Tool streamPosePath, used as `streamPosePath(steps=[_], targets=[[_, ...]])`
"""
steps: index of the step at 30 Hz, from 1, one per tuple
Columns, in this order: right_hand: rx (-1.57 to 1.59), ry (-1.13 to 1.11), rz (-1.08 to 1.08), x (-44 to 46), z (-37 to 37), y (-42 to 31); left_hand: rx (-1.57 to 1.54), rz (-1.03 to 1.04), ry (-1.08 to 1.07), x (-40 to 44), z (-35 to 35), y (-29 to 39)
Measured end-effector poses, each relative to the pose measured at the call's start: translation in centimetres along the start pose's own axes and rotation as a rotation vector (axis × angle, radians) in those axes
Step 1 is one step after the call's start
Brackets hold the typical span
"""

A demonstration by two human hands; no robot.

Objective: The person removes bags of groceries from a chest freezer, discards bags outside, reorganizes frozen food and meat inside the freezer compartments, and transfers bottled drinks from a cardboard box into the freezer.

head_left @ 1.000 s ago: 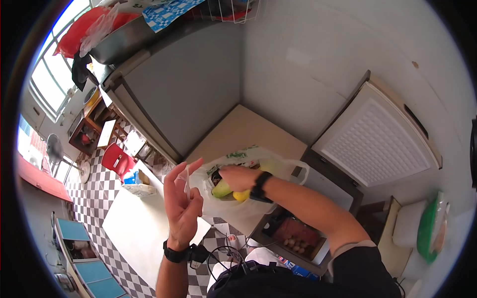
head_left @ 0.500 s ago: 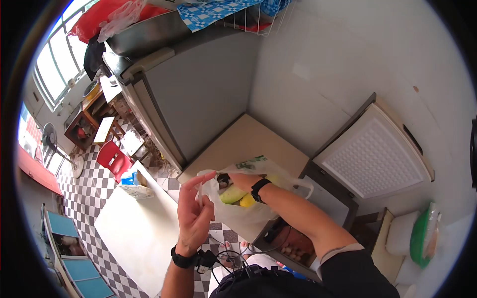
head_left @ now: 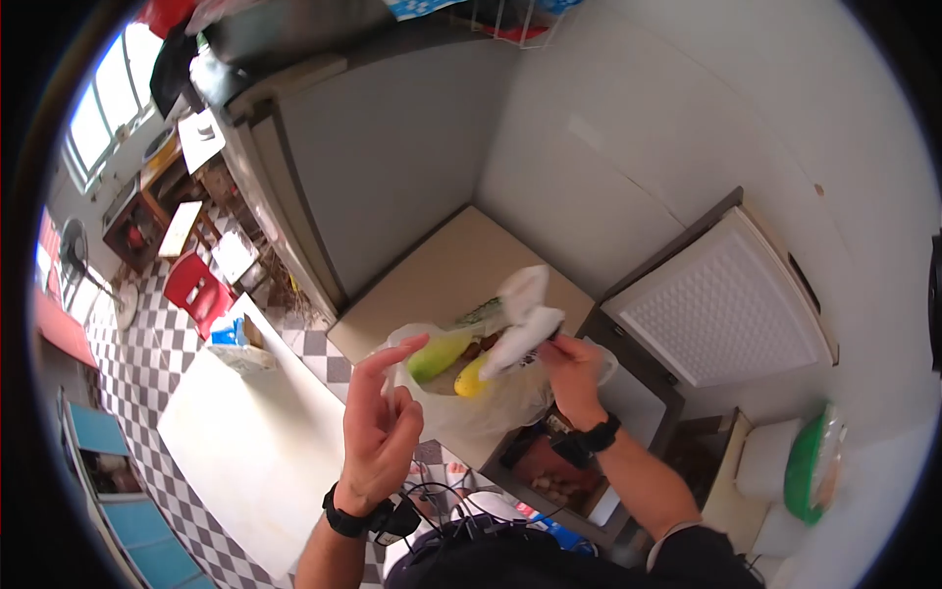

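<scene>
Packet (head_left: 522, 342) in right hand (head_left: 572, 375), left hand (head_left: 383, 424) at plastic bag (head_left: 491, 416)

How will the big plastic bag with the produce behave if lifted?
Likely floppy: the big plastic bag looks thin and crumpled. It may sag under the green fruit inside. The yellow fruit looks rounded, so it might roll.

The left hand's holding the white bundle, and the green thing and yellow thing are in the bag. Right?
Not quite: the head view shows the right hand holding the white bundle. The green thing and yellow thing are in the bag.
</scene>
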State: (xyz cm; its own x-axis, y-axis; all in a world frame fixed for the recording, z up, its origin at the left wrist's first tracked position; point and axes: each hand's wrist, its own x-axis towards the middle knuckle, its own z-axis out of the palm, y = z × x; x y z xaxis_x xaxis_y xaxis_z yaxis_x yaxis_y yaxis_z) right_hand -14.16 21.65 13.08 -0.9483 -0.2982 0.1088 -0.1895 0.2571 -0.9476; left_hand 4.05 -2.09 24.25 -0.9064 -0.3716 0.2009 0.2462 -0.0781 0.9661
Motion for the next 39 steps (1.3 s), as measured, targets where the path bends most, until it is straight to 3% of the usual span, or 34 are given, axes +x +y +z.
streamPosePath(steps=[1,2,4,6,8,12,22,24,28,34,36,39], targets=[[0.259,0.09,0.163,-0.3,-0.3,0.1,-0.015,-0.045,-0.025,-0.1,0.1,0.1],[0.237,0.076,0.165,-0.6,-0.8,0.0,-0.031,-0.09,-0.055,-0.3,0.4,0.3],[0.701,0.13,0.188,-1.2,-1.5,-0.5,-0.067,-0.144,-0.047,-0.5,0.7,0.1],[0.651,0.08,0.146,-1.5,-2.6,0.3,-0.041,-0.108,-0.098,-0.7,0.8,-0.8],[0.907,0.141,0.192,-1.6,-3.3,-0.1,-0.061,-0.102,-0.104,-0.8,0.8,-0.6],[1.031,0.156,0.304,-2.4,-4.3,0.4,-0.058,-0.077,-0.121,-1.0,0.1,-0.6],[0.883,0.089,0.214,-3.1,-3.5,-0.8,-0.144,-0.159,-0.13,-2.2,-0.6,-0.2],[0.827,0.014,0.086,-4.2,-2.2,-1.3,-0.155,-0.151,-0.129,-2.4,-0.9,-0.1],[0.357,-0.014,0.159,-6.6,-0.8,1.3,-0.227,-0.108,-0.055,-2.2,-0.8,-0.4],[0.325,0.008,0.159,-11.0,-3.2,-1.9,-0.203,-0.112,-0.097,-1.8,0.0,-0.2],[0.444,0.052,0.188,-12.1,-4.7,-4.4,-0.21,-0.121,-0.129,-1.7,0.5,-0.1],[0.571,0.23,0.044,-14.6,-7.6,-7.4,-0.227,-0.131,-0.155,-1.6,0.8,-0.1]])
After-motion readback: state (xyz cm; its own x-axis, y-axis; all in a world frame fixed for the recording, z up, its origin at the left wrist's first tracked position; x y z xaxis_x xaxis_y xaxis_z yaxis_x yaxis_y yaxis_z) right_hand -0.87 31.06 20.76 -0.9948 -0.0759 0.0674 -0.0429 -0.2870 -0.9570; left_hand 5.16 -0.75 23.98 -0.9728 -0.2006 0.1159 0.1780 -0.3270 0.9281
